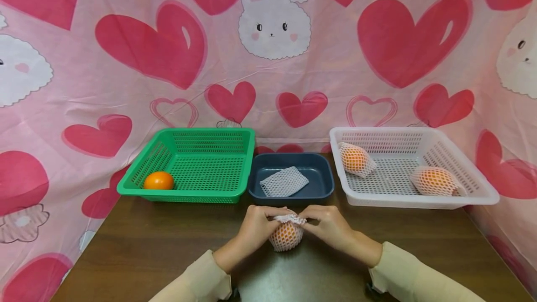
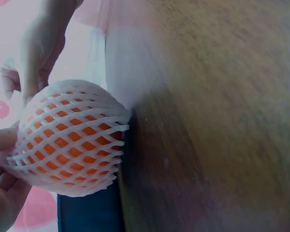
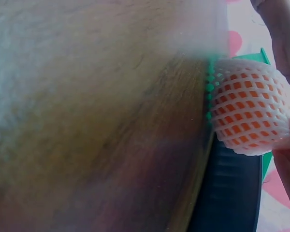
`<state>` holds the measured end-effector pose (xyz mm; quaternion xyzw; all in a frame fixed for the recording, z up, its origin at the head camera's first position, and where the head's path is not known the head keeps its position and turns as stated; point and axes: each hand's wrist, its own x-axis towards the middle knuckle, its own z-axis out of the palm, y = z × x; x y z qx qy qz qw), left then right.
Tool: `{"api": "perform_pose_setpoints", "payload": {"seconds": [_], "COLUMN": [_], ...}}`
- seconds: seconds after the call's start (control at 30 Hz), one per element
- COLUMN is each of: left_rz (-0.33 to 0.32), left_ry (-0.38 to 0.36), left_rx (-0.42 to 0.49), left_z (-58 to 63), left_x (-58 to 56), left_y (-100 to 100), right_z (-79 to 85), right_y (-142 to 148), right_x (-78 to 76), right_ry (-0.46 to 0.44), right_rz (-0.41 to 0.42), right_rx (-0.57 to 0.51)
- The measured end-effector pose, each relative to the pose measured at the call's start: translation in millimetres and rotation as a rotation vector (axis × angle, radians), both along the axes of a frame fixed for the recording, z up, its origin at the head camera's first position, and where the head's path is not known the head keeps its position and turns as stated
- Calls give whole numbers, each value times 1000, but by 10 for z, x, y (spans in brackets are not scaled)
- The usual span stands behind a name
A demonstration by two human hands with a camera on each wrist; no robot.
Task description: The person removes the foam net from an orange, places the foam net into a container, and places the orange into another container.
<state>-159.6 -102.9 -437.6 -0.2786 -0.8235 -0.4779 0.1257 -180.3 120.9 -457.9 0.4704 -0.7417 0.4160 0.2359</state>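
Observation:
An orange in a white foam net sleeve point(image 1: 286, 237) sits at the front middle of the wooden table. My left hand point(image 1: 255, 228) pinches the bunched top of the sleeve from the left. From the right, my right hand point(image 1: 330, 227) pinches the same gathered edge between thumb and fingers. In the left wrist view the foam mesh point(image 2: 70, 140) wraps the fruit's sides, with orange peel showing through the diamond gaps. The right wrist view shows the netted orange point(image 3: 251, 108) from its other side, its mesh drawn toward the fingers.
Behind the hands stands a dark blue tray point(image 1: 325, 194) with a flat foam net point(image 1: 285, 181) in it. A green basket point(image 1: 189, 195) at left holds a bare orange point(image 1: 159, 181). The white basket point(image 1: 402, 201) at right holds two netted oranges point(image 1: 354, 159).

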Motion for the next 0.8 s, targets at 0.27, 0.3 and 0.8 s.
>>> {"api": "perform_pose_setpoints", "payload": {"seconds": [0.27,0.3,0.8], "left_rz": [-48,-42,37], "left_ry": [-98,-109,-183], "left_rx": [-81,-105,-105], "left_z": [-8,-14,-40], "left_x": [9,11,8], "left_y": [-90,-104,-157], "right_z": [-7,-14,-61], "right_y": [-36,-36,-25], "right_x": [18,22,-40], "right_ry": [-55,-68,-283], "right_rz": [-24,-30,58], "right_rx": [30,40,161]}}
